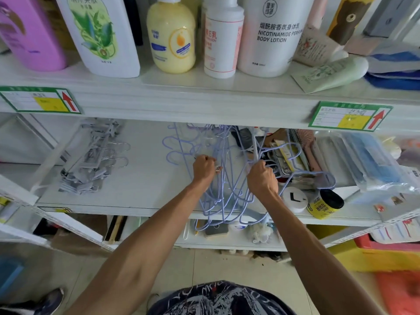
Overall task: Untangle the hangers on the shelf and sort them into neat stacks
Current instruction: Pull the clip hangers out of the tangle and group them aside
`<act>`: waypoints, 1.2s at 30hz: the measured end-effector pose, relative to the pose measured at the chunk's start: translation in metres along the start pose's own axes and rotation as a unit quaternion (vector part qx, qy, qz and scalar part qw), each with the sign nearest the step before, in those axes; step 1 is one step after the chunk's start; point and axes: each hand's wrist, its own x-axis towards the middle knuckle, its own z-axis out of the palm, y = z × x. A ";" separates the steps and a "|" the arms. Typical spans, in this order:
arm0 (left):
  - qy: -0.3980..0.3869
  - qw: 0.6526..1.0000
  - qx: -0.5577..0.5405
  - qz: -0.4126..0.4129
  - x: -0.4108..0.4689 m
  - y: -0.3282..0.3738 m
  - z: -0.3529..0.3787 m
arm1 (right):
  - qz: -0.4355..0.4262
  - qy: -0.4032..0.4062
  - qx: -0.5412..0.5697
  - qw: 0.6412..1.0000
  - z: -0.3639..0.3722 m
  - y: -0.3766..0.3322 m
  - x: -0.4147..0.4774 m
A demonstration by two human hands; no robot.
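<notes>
white bottle (pixel 270 35), far above the fingers (pixel 259 165) of the right hand (pixel 263 180), read "NICOTINAMIDE" and "BODY LOTION" | white lid (pixel 294 198), just below-right of them, bore "L" | shelf-edge tags (pixel 350 117) showed red up-arrows, print illegible

The left hand (pixel 203 165) and right hand (pixel 262 178) sat side by side over the shelf (pixel 141 178), each gripping wires of the tangle of hangers (pixel 223 189). The tangle lay beneath and between them and spilled over the shelf's front edge. Well to the left of the hands lay a pile of clip hangers (pixel 91 160). Just right of the right hand stood a round jar (pixel 294 198), with a can (pixel 325 204) beside it and flat packets (pixel 368 160) farther right. On the upper shelf, above and behind the hands, stood a row of bottles (pixel 171 35).
</notes>
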 end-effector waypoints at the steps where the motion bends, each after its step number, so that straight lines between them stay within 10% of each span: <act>1: -0.004 1.000 0.005 0.005 0.002 0.004 0.002 | -0.006 0.000 -0.005 1.000 -0.003 -0.001 -0.002; 11: 0.052 0.985 0.154 0.063 0.028 0.030 0.013 | -0.025 0.008 -0.001 1.000 -0.007 -0.002 -0.011; 26: -0.077 0.996 -0.042 -0.025 -0.022 0.001 0.003 | 0.046 0.009 0.097 0.994 0.000 -0.002 0.009; 36: -0.022 0.991 -0.130 -0.015 -0.058 -0.012 -0.025 | 0.049 -0.068 0.072 0.994 0.006 -0.001 0.012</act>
